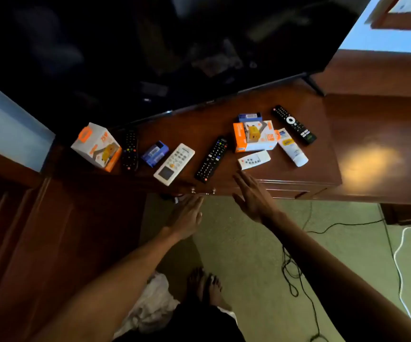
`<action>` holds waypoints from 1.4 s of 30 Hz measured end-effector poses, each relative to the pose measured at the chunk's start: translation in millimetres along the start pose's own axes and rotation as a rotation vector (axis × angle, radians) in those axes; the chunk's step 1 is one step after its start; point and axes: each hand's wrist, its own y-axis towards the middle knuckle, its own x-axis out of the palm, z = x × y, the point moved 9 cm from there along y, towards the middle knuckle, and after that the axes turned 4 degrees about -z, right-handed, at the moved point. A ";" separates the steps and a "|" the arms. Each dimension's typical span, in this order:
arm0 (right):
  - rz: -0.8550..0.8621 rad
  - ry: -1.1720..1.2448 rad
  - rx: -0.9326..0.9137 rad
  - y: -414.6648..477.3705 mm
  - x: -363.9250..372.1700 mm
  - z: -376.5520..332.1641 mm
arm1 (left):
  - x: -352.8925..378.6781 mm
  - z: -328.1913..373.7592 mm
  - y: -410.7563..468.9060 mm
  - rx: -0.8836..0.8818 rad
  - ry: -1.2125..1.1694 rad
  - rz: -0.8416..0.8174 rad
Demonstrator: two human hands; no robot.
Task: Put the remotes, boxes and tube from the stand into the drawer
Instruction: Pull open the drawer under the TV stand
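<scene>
Both arms reach forward toward the wooden TV stand, hands flat and empty, fingers spread and extended. The left hand hovers by the drawer handle at the stand's near edge; the right hand hangs just near of the small white remote. The drawer is shut. Remotes, orange-and-white boxes and the white tube all lie on the stand top.

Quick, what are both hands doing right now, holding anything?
Left hand: open, empty, near the drawer handle.
Right hand: open, empty.
</scene>
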 end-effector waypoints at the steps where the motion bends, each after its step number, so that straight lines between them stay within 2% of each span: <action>1: -0.001 -0.021 -0.007 -0.6 6.0 1.3 | 8.4 -3.7 4.4 -0.016 0.046 -0.024; 6: 0.009 -0.072 0.028 -4.1 20.2 16.0 | 38.1 -9.2 24.9 -0.040 0.195 -0.131; 15: 0.011 -0.216 -0.022 -3.4 41.6 28.1 | 61.4 -15.4 38.7 -0.028 0.219 -0.142; 27: 0.005 -0.192 0.042 -5.6 52.6 28.5 | 72.1 -0.8 9.0 -0.054 0.141 -0.091; 36: -0.002 -0.130 -0.006 -16.8 49.2 24.6 | 81.7 11.5 -34.5 -0.070 0.188 -0.193; 38: -0.002 -0.095 0.008 -26.8 48.8 21.5 | 65.3 17.2 -40.9 -0.034 0.162 -0.115; 42: -0.016 -0.088 0.059 -46.7 60.4 24.9 | -1.5 36.3 -58.2 0.121 0.069 0.388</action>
